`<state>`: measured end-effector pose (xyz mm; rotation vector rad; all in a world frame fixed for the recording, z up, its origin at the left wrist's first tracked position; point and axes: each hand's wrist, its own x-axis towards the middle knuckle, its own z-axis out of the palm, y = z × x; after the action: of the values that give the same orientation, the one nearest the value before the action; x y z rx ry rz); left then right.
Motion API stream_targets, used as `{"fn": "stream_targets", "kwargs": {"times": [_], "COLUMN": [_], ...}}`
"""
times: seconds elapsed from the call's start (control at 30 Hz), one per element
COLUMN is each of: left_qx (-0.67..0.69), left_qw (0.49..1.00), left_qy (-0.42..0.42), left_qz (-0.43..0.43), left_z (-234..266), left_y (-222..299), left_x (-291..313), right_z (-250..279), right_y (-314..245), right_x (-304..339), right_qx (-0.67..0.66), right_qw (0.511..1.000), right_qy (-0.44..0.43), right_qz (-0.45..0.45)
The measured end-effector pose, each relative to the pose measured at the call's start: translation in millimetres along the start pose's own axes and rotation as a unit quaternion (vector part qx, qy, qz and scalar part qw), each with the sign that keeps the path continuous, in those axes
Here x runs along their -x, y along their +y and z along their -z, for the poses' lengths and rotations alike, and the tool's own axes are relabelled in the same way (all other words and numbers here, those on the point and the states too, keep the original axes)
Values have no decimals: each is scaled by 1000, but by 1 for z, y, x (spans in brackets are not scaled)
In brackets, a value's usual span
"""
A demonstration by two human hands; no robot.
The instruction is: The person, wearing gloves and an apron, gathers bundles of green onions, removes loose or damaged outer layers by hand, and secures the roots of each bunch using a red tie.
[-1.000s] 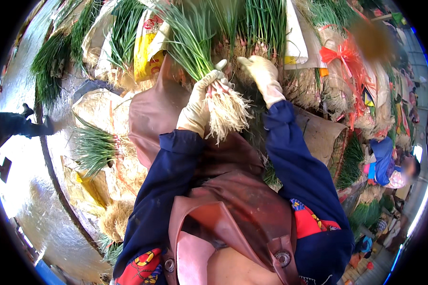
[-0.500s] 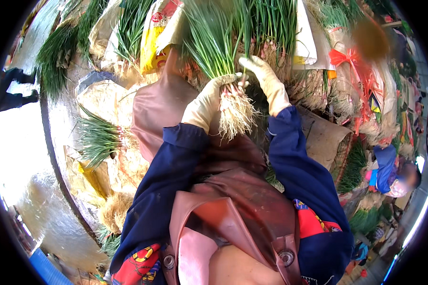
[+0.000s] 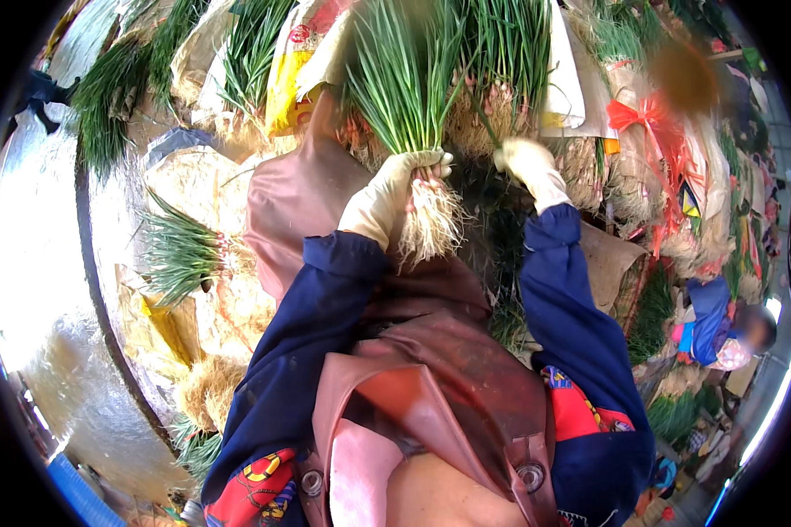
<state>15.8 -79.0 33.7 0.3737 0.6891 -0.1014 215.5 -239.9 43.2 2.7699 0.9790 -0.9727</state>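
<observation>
Scallion bunch (image 3: 409, 105) clamped in left hand (image 3: 382, 198), right hand (image 3: 533, 167) apart to its right

Bunch is held up in front of the person, root end near the brown apron (image 3: 448, 360). Long axis runs roughly away from the body: green leaves fan out at the far end, pale roots (image 3: 432, 224) hang toward the person. Left fingers are wrapped around the stems just above the roots; left is the nearer hand, in full contact.

Key relation: stems lie to the left of the right fingers, across a gap, with the long axis crosswise to that gap. Right hand sits about level with the left fingers. It's blurred; fingers look curled, and a thin dark-green stalk (image 3: 486, 123) runs from beside the leaves down to the fingertips. Can't tell whether they're clamped on it or only near it.

Around: standing row of scallions (image 3: 505, 53) beyond the right hand, leaves up, roots down. Yellow-and-white sack (image 3: 290, 88) beyond, left of the bunch. Red plastic bow (image 3: 646, 123) on a bundle further right. Smaller scallion bundle (image 3: 180, 250) lies on tan sacking (image 3: 224, 329) at left, leaves pointing left, well apart from both hands.
</observation>
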Motion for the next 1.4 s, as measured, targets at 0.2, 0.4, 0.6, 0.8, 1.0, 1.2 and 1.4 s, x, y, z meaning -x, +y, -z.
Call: {"fn": "stream_targets", "kwargs": {"times": [0.2,0.4,0.6,0.8,1.0,1.2,1.4], "left_qx": [-170,-6,93,26,169,137,99], "left_qw": [982,997,990,995,939,970,976], "left_qy": [46,-68,-94,-67,-290,-137,-137], "left_qz": [-65,-27,-52,-67,-80,-145,-137], "left_z": [19,6,8,10,-20,2,15], "left_y": [-11,-4,-6,-3,33,49,47], "left_x": [-14,-10,-8,-9,62,37,19], "right_z": [23,-10,0,-17,-59,26,44], "right_y": [-106,-77,-66,15,76,-78,-111], "right_x": [53,-1,37,78,82,5,-110], "right_qx": [-175,-482,-593,-640,-82,-178,-26], "right_qw": [982,864,777,721,973,949,971], "right_qy": [64,80,162,260,177,259,228], "right_qz": [-15,120,136,53,-125,13,-74]}}
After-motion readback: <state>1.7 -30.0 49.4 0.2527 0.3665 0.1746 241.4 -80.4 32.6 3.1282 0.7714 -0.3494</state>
